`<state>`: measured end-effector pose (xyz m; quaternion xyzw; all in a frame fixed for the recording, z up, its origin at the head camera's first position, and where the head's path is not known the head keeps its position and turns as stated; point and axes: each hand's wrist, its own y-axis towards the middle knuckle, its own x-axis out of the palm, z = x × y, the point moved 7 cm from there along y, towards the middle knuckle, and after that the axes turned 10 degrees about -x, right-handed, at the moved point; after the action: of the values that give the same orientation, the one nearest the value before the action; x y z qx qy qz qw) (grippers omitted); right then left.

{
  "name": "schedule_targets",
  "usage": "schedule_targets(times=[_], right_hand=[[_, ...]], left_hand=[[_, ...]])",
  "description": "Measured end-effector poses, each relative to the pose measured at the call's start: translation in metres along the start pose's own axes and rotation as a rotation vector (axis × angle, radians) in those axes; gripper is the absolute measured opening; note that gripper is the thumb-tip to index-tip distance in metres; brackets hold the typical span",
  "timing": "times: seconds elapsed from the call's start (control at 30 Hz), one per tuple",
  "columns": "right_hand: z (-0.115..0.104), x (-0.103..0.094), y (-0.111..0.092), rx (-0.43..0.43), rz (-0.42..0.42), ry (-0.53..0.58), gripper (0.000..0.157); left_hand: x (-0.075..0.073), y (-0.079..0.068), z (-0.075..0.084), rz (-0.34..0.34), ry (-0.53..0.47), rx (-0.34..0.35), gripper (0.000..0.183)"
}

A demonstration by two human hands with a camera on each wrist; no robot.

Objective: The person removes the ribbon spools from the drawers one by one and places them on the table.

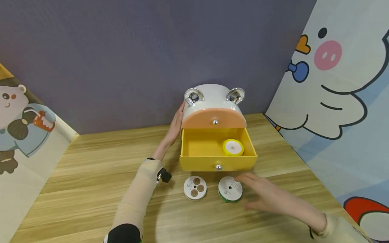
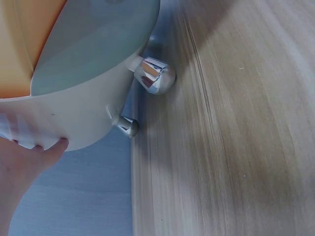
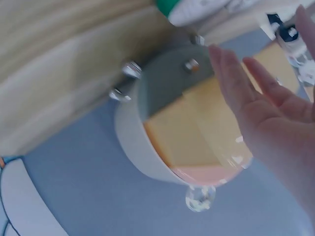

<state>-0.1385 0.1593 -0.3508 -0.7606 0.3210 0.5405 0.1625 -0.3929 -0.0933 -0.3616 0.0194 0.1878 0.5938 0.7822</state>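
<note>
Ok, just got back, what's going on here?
A person's left grip rests against the side of a white chest whose yellow drawer stands open. The right grip is at the edge of a green-edged disc; whether it touches is unclear. A disc with brown circles lies beside that one on the table, and a yellow-edged disc is in the drawer.

we can read no word, number or brand. in the head view we see fine print (image 1: 234,184) near one o'clock on the green-edged disc (image 1: 230,189), and a dark mark (image 1: 225,192) near eight o'clock, both too small to read; on the brown-spotted disc (image 1: 195,188) a faint mark (image 1: 189,185) sits near nine o'clock, equally illegible.
</note>
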Motion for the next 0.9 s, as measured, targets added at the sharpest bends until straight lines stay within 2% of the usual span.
schedule_targets(times=[0.13,0.23,0.37,0.5,0.6,0.67,0.9], right_hand=[[-0.015,-0.018,-0.001,-0.073,0.034,0.049,0.066],[-0.027,-0.037,0.0,-0.127,0.08,0.053,0.062],[-0.037,-0.069,0.008,-0.221,0.176,0.028,0.058],[-0.037,-0.099,0.023,-0.302,0.281,0.008,0.061],[-0.028,-0.112,0.035,-0.297,0.3,-0.009,0.061],[-0.02,-0.114,0.043,-0.276,0.282,-0.007,0.059],[0.008,-0.108,0.064,-0.188,0.187,0.012,0.051]], left_hand=[[0.0,-0.001,-0.001,0.004,0.002,-0.005,0.048],[0.001,-0.008,0.013,-0.014,-0.011,-0.016,0.05],[0.001,-0.018,0.032,-0.043,-0.032,-0.028,0.053],[0.0,-0.017,0.033,-0.043,-0.04,-0.026,0.052],[0.0,-0.017,0.032,-0.045,-0.04,-0.028,0.053],[0.0,-0.017,0.031,-0.046,-0.039,-0.029,0.053],[0.0,-0.016,0.03,-0.029,-0.031,-0.042,0.052]])
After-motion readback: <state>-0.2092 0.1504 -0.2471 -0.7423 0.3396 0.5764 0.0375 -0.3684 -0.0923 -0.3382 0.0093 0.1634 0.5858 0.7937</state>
